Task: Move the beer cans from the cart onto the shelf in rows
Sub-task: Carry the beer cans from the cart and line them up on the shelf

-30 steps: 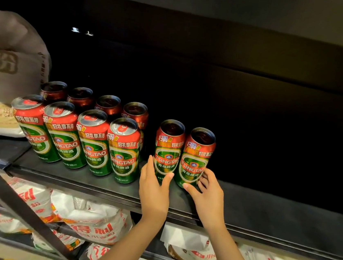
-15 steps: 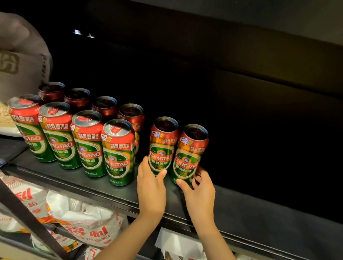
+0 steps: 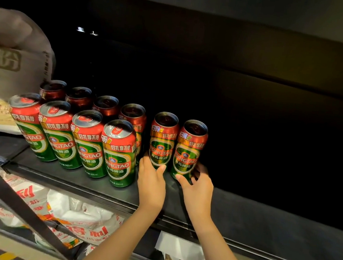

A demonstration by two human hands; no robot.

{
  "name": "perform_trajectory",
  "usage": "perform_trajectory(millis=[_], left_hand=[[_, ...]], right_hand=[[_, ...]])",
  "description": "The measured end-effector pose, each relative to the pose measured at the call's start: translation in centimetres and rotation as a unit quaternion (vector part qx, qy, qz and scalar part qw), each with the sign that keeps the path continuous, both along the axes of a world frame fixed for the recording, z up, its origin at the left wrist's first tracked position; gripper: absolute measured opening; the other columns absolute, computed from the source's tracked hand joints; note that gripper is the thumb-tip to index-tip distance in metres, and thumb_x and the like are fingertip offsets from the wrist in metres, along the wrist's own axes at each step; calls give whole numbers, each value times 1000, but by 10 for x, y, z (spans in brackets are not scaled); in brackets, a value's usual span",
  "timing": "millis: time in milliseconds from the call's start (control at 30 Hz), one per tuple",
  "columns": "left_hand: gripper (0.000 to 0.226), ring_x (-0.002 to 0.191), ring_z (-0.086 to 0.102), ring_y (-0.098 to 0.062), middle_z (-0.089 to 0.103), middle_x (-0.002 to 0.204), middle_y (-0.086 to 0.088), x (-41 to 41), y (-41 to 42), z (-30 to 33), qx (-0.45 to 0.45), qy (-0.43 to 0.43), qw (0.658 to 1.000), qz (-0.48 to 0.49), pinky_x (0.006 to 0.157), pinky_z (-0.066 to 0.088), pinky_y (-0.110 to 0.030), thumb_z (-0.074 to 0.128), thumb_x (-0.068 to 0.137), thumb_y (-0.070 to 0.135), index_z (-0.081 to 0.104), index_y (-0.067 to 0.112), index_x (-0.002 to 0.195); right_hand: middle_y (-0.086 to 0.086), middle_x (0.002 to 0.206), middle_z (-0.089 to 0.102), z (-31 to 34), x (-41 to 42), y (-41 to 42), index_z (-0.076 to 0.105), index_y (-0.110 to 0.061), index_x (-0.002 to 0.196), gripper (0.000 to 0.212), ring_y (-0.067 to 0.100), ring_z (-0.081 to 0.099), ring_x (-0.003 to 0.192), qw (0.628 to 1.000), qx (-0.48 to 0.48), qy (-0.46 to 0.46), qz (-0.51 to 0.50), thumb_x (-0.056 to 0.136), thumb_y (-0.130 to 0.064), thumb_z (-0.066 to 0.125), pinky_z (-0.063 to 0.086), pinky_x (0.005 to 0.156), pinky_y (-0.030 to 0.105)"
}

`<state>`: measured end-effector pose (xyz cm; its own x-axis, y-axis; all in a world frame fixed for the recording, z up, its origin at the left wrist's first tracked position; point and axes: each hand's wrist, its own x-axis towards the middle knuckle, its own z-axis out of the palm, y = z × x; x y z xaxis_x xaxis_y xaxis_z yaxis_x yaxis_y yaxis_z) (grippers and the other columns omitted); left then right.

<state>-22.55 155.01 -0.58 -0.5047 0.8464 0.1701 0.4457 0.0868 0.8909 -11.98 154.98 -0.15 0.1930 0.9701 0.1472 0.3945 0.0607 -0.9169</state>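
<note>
Two rows of four red-and-green aluminium beer cans (image 3: 88,141) at left on the dark metal shelf (image 3: 263,217), hard by a pale flour sack (image 3: 13,64) at far left. Just right of the rows, apart by a narrow gap, two more cans: left can (image 3: 162,139) gripped low by the left hand (image 3: 152,181), right can (image 3: 189,149) pinched at its base by the right hand (image 3: 199,188). Open dark shelf room further right. Below, printed white bags (image 3: 83,222) on the lower shelf.
</note>
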Motion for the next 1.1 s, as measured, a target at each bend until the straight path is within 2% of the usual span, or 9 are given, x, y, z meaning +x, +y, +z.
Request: perform_trajectory(millis=[133,333,467,533,667,800,900,1000,1100], left_hand=[[20,100,50,-26,51,108,-11,0,1,1,-7,-2,1000,-2,83,44,-35,54,93,17,47,1,103],[34,111,49,-29,52,118,-15,-3,1,-7,1,-15,1000,-12,96,43,-44,55,92,24,48,1,114],[40,121,46,-27,50,128,-13,-4,-1,-3,-4,-34,999,-18,105,36,-34,56,92,24,47,1,122],[49,124,45,-26,50,132,-14,-3,-1,-2,-4,-40,999,-14,106,37,-39,58,91,26,42,2,130],[66,129,41,-25,45,138,-14,6,-4,4,0,-66,997,34,106,35,-35,64,87,28,34,2,140],[68,129,40,-25,40,140,-13,13,-4,7,13,-70,995,64,103,37,-35,68,84,27,35,3,139],[63,128,41,-27,40,138,-13,16,-3,6,17,-64,995,75,102,39,-37,65,87,26,35,3,138],[64,129,39,-27,42,139,-14,19,-3,5,22,-66,995,77,104,38,-38,61,89,24,30,5,141],[61,128,37,-27,48,132,-15,20,-2,5,20,-62,994,86,104,37,-38,61,89,21,31,5,140]], right_hand=[[-7,106,55,0,-2,1,54,-10,124,52,2,51,94,1000,13,-9,-2,78,-19,76,40,72,4],[-8,104,54,-3,-2,-1,55,-12,120,48,5,52,99,1000,17,3,-4,78,-21,76,42,91,19],[-4,114,55,-4,-2,0,52,-10,127,55,2,51,103,1000,8,4,-2,79,-22,76,37,84,5],[-4,115,56,-4,-2,1,52,-10,127,55,2,51,103,1000,8,5,0,79,-21,75,36,77,-2],[-2,116,57,-6,-1,2,52,-9,126,53,3,52,104,1000,18,4,2,79,-19,75,36,75,-3],[1,116,60,-8,-1,3,53,-8,124,51,4,55,102,1000,27,2,2,79,-19,75,37,74,-5],[-1,117,60,-11,-1,3,52,-10,126,52,4,55,105,1000,30,-6,3,80,-20,74,38,78,-2],[0,118,59,-12,-1,4,52,-11,127,51,7,55,105,999,28,-16,0,81,-23,73,40,86,10],[-4,113,58,-13,0,5,52,-14,125,49,5,53,104,999,36,-24,2,82,-22,73,39,86,13]])
